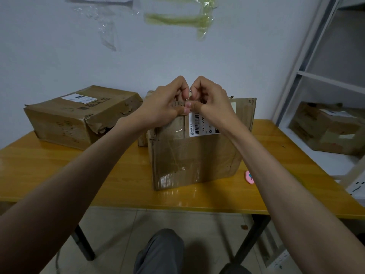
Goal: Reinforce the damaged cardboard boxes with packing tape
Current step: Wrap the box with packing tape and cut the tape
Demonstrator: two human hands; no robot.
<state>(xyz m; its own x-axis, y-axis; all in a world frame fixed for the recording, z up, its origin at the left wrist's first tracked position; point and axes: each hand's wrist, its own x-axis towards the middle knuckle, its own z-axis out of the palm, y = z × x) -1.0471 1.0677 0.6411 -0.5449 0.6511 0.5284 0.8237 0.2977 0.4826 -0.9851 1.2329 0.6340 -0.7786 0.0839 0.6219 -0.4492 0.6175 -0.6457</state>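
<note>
Head view: both hands worked at the top edge of a taped cardboard box on the wooden table.

Table (59, 171) bore the near box (193, 155), upright at centre, creased, shiny with clear tape, a barcode label (199, 123) on its face; a second dented box (79, 115) lay well apart to the left. Left hand (167, 103) and right hand (209, 99) met, fingers curled and pinching something small at the rim, likely a tape end. It seemed best pulled taut and smoothed flat from the middle.

Taped box (193, 155) stands on table (110, 180), second box (79, 115) behind-left.
</note>
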